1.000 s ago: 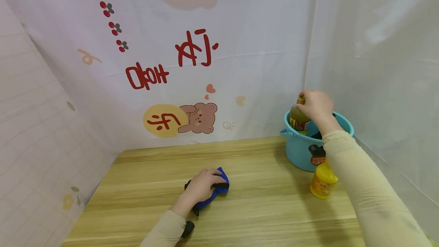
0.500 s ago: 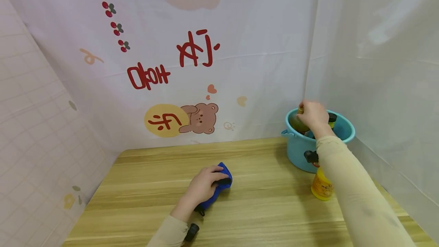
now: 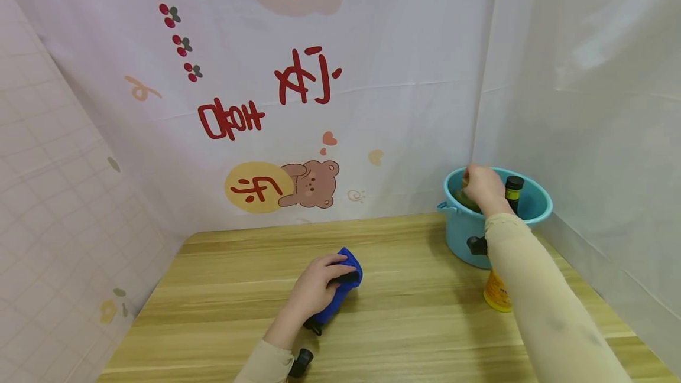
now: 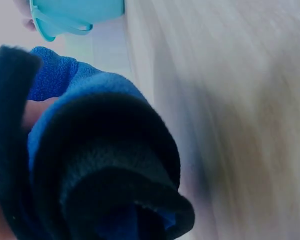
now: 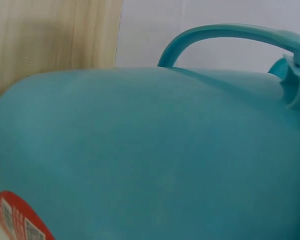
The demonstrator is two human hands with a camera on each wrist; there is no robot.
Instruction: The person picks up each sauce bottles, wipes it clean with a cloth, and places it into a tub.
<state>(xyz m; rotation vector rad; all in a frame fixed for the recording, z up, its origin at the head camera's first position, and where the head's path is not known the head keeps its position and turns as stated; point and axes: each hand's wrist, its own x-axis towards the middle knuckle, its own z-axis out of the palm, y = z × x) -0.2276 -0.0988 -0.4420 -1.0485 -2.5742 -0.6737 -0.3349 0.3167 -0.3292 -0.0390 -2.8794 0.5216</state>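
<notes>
My left hand (image 3: 313, 287) grips a blue towel (image 3: 333, 306) on the wooden table. In the left wrist view the towel (image 4: 107, 82) is a terry roll with thick black edging, and a finger shows beside it. At the right, my right hand (image 3: 483, 187) reaches down inside the rim of a light blue bucket (image 3: 464, 238). Its fingers hold a bottle (image 3: 466, 200) of yellowish-green liquid by the neck; the bottle's lower part is hidden by the bucket wall. The bucket's side (image 5: 155, 150) and its handle (image 5: 225, 30) fill most of the right wrist view.
A dark bottle with a black cap (image 3: 514, 185) stands in the bucket, right of my hand. In front of the bucket a yellow bottle (image 3: 497, 295) stands on the table (image 3: 404, 324), partly covered by my right sleeve. A printed white curtain (image 3: 409, 123) hangs behind.
My right hand has lowered the yellowish-green bottle deeper into the bucket. The left hand and towel have shifted slightly to the right and away.
</notes>
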